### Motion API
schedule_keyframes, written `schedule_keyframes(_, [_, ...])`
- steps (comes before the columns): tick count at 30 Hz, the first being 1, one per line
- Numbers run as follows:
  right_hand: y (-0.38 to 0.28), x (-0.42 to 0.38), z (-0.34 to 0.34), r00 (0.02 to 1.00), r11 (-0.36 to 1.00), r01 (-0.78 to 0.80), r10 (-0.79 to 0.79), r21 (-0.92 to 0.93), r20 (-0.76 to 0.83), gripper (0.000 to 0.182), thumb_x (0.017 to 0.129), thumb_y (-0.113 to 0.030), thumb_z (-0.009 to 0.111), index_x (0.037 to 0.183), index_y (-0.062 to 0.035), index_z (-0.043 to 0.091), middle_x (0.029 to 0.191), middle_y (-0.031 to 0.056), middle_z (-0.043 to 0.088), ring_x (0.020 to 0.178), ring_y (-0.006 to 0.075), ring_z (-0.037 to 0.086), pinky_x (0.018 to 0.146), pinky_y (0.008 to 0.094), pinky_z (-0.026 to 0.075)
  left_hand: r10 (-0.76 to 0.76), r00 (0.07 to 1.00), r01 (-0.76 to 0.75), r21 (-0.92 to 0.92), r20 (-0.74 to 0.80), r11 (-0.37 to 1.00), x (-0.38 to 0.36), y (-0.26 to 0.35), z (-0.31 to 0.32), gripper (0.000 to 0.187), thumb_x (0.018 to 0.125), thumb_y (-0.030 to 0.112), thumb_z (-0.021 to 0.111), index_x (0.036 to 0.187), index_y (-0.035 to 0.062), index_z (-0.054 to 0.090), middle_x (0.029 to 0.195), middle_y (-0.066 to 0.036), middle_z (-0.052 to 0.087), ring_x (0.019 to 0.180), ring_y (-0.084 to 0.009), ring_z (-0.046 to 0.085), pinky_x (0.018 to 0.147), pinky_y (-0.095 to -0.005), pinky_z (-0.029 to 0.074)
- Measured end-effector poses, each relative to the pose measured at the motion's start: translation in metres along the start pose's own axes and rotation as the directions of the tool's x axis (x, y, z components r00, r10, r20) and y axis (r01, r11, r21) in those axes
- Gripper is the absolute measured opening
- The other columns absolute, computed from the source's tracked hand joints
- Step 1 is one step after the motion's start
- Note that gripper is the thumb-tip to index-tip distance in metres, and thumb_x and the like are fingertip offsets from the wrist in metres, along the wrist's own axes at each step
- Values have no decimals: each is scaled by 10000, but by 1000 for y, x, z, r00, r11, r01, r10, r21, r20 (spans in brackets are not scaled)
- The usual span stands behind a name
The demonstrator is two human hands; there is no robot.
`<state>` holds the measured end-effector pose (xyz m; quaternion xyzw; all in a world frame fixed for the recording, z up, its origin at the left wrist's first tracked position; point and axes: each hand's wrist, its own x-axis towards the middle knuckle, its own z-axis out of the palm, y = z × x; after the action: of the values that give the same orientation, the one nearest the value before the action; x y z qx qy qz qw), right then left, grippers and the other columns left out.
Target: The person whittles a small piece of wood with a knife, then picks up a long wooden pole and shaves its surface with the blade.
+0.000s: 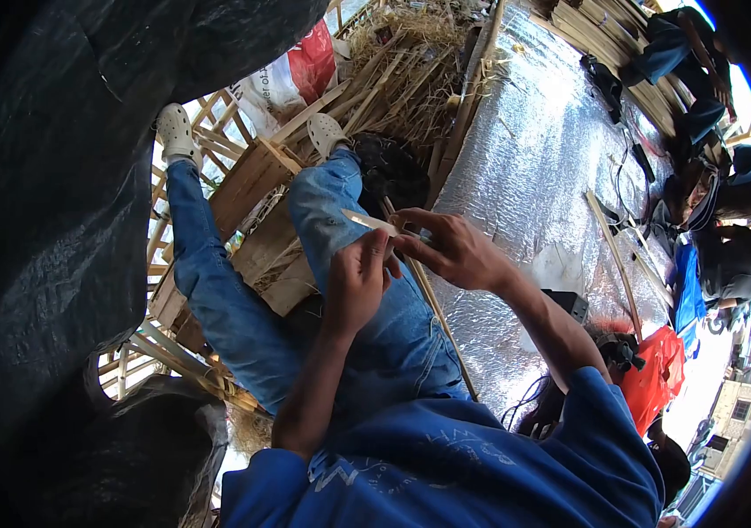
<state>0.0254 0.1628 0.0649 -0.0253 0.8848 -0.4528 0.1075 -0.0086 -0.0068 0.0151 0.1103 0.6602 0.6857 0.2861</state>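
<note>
A small knife [365,220] shows a pale, pointed blade that sticks out beyond my fingers toward the upper left. My right hand [450,251] is closed around its near end, thumb and fingers pinching; the handle is hidden. Just below the blade, my left hand [358,286] is closed, with its fingertips close to those of the right. What the left fingers grip is hidden. Both hands are held above my legs in blue jeans [393,321].
A wooden box [248,189] stands between my legs. Dry straw and sticks [415,75] lie beyond my feet. Silvery foil sheeting [516,176] spreads to the right, with a bamboo stick [615,260] on it. Black plastic sheeting [50,220] hangs at left. Other people [679,66] are at far right.
</note>
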Motion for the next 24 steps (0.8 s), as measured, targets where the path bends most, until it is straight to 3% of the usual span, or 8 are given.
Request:
schedule_keyframes(4, [-5,1,7,997,996,-25,19,-81,-74,433,934,-378,516,1157,-10,561,849,208,665,791,354,659,717,404,513,10,1000,-10,-10,-3,1000,2,-2,-2,425,1009,357,385,866,30,615,563,-5,541,448,-28,443,413,-190,316])
schedule_keyframes(7, [-20,5,2,985,965,-174,172,-196,-27,445,936,-391,504,1176,-19,548,802,200,665,749,358,661,679,400,518,-7,1000,6,-45,-8,999,6,2,-3,439,1011,361,377,845,33,617,561,-4,537,441,-28,437,407,-187,305])
schedule_keyframes(10, [-14,6,2,955,926,-292,297,-239,-14,539,907,-416,555,1246,-1,503,954,214,661,809,315,671,701,385,510,-6,1000,6,-69,7,998,9,0,-3,432,1012,365,373,854,42,612,561,3,528,440,-27,431,405,-181,296])
schedule_keyframes(12, [1,5,-1,999,999,-36,36,8,6,579,922,-436,517,1314,-16,456,1147,215,612,989,323,639,849,388,497,-51,999,52,-104,15,993,6,2,-1,427,1009,377,376,868,46,606,564,7,521,439,-29,423,412,-187,303])
schedule_keyframes(16, [0,1,-5,989,995,-92,95,-27,117,585,942,-440,469,1349,-22,426,1281,202,535,1117,325,578,963,389,446,-30,999,31,-76,18,997,1,-2,1,426,1004,392,383,880,46,598,570,8,515,435,-33,414,421,-200,314])
schedule_keyframes(18, [5,2,1,1000,998,20,-21,-60,-8,524,939,-407,493,1262,7,500,1049,215,647,928,328,651,836,392,489,-1,1000,1,-46,-9,999,-1,-3,2,450,1001,406,386,850,39,599,551,9,508,443,-36,428,431,-209,326])
schedule_keyframes(22, [1,3,1,996,997,68,-70,-43,-57,435,939,-378,506,1169,-14,565,962,206,663,849,332,660,772,397,502,-19,1000,19,9,-20,1000,3,-4,-1,472,1000,412,386,822,33,603,529,9,500,444,-36,443,427,-212,327])
schedule_keyframes(24, [-2,2,-2,998,995,50,-52,-90,-21,403,948,-346,507,1187,-26,563,826,181,673,733,276,673,677,382,499,-69,998,69,-23,-15,997,5,-6,0,486,996,423,389,816,31,614,511,9,495,441,-35,451,419,-205,323])
